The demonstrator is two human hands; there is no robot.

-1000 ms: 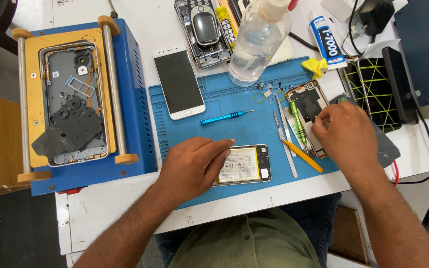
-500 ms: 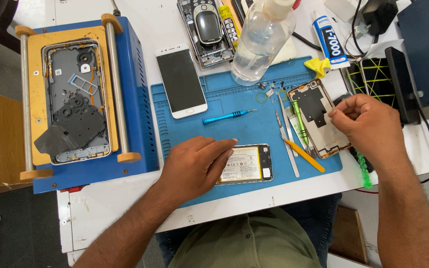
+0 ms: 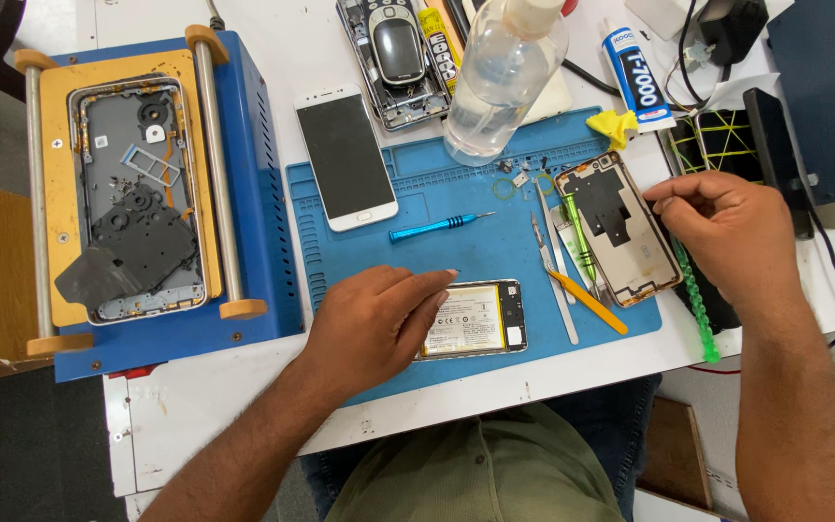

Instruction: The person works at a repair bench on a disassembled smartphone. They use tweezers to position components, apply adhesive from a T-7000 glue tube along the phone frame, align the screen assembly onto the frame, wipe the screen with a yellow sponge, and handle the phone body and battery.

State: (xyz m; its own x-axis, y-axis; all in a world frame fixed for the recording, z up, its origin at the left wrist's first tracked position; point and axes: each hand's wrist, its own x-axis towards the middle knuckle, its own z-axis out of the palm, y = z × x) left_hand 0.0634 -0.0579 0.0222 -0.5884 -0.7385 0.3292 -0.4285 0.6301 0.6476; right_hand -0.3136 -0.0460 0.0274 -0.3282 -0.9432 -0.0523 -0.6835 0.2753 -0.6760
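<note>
My left hand (image 3: 379, 324) lies flat on the blue work mat (image 3: 456, 251), its fingers resting on the left end of an opened phone body with a battery (image 3: 475, 319). My right hand (image 3: 727, 227) hovers at the right edge of a gold phone frame with a black plate (image 3: 616, 227); thumb and forefinger are pinched together, and whether a small part sits between them cannot be seen. A blue screwdriver (image 3: 437, 228) lies mid-mat. Metal tweezers (image 3: 553, 280) and an orange pry tool (image 3: 587, 300) lie between the two phones.
A blue heating machine (image 3: 137, 193) with a phone back on its bed stands at left. A white phone (image 3: 345, 155) lies face up, a clear bottle (image 3: 500, 77) and a glue tube (image 3: 635, 77) stand behind the mat. A green beaded tool (image 3: 693, 300) lies at right.
My right hand has lifted off the gold phone frame and moved right, uncovering it. My left hand has stayed on the battery phone.
</note>
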